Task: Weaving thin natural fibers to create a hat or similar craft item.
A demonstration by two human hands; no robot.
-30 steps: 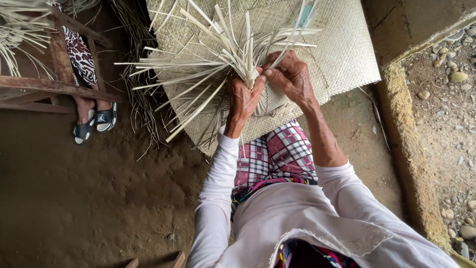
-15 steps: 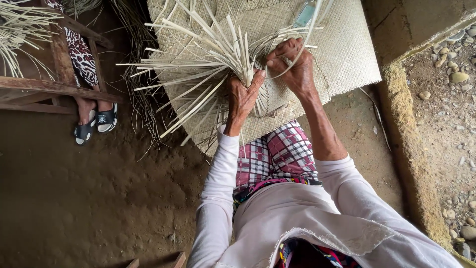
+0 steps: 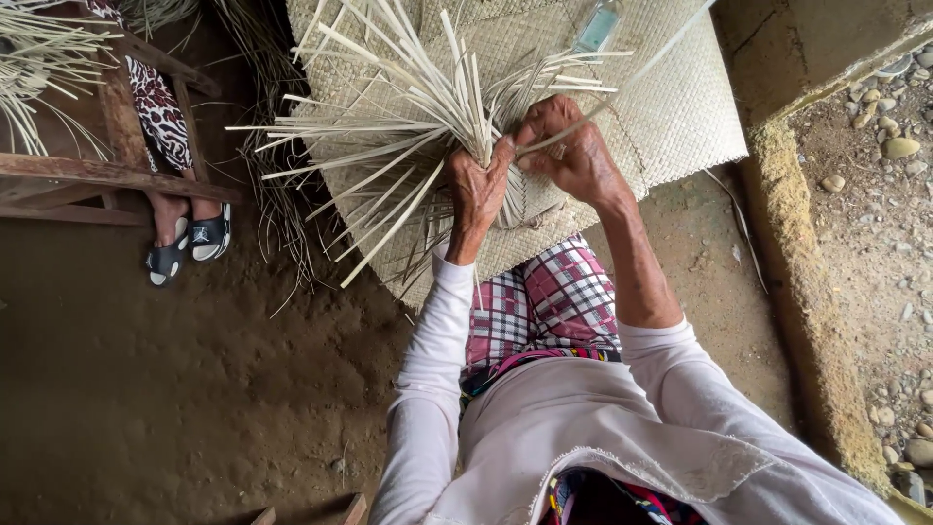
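A bundle of pale dried leaf strips (image 3: 408, 136) fans out to the left and upward over a woven straw mat (image 3: 671, 107) on the ground. My left hand (image 3: 478, 190) grips the bundle where the strips gather, at its lower right. My right hand (image 3: 573, 151) is closed beside it, pinching a single long strip that runs up to the right. Both hands touch at the gathered end. I wear white long sleeves and plaid cloth over my knees.
Another person's legs in patterned trousers and dark sandals (image 3: 185, 243) stand at the left by a wooden bench (image 3: 107, 175). More loose strips (image 3: 39, 68) lie on that bench. A low concrete curb (image 3: 807, 292) and gravel (image 3: 884, 194) run along the right. A clear bottle (image 3: 595, 27) lies on the mat.
My right hand has drawn closer to the left hand at the gathered end, pulling one strip. The fan of strips has shifted slightly.
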